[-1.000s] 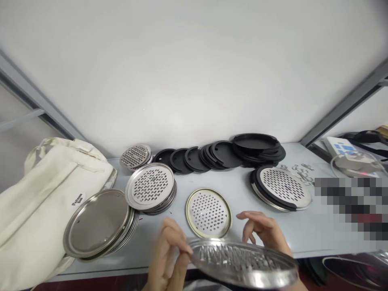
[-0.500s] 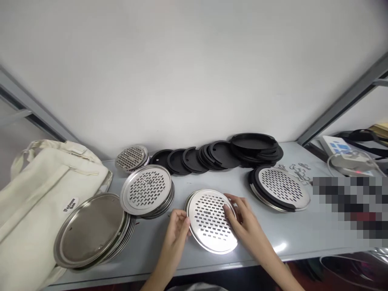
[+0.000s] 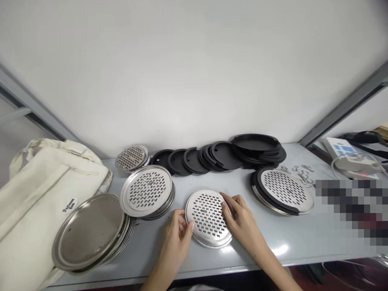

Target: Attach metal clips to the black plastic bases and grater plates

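A round metal grater plate point(image 3: 209, 214) with rows of slots lies low over the table in front of me. My left hand point(image 3: 178, 238) grips its left edge, thumb on the rim and fingers curled beside it. On the opposite side my right hand point(image 3: 242, 220) holds the right edge, the thumb resting on top near the slots. Another metal rim shows at the plate's lower edge. Left of it stands a stack of grater plates point(image 3: 147, 190); to its right is a pile with a black-edged grater plate point(image 3: 285, 188) on top.
Plain metal discs point(image 3: 91, 232) are stacked at the front left beside a cream bag point(image 3: 51, 194). Smaller grater plates point(image 3: 131, 157) and overlapping black rings and lids point(image 3: 194, 161) line the wall. Small metal clips point(image 3: 303, 173) lie at right, near a white box point(image 3: 342, 151).
Between my hands the grater plate has shifted slightly left and away from me. The rim of the piece under it, earlier showing at upper left, is now covered there.
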{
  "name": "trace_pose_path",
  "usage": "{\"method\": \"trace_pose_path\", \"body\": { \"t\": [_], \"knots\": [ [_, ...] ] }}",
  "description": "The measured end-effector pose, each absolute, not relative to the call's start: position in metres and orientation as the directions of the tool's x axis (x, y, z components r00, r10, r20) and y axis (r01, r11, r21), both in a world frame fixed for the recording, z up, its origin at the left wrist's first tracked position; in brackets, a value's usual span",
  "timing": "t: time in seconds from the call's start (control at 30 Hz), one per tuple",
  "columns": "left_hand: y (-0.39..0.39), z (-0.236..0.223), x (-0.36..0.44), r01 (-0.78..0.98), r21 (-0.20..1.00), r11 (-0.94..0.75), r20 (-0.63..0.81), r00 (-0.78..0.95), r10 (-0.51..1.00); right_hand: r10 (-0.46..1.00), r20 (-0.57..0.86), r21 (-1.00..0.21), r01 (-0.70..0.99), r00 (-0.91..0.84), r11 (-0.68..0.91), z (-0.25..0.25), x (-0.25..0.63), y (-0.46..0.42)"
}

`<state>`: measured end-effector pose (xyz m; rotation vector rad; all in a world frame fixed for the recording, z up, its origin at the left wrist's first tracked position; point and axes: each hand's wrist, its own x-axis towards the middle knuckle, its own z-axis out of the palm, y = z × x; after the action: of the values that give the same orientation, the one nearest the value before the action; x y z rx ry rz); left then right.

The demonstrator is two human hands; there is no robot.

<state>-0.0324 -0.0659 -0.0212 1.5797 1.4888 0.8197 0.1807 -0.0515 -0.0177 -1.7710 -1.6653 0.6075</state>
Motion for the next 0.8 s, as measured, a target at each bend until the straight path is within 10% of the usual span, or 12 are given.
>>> {"method": "trace_pose_path", "body": {
  "t": [0.8],
  "knots": [
    [-0.064,-0.035,-0.038,0.571,0.82,-0.045,-0.012,0.097,0.995,0.969,0.241,-0.469,0.881,0.052,0.069,-0.027,0.177,-0.049]
  ]
}}
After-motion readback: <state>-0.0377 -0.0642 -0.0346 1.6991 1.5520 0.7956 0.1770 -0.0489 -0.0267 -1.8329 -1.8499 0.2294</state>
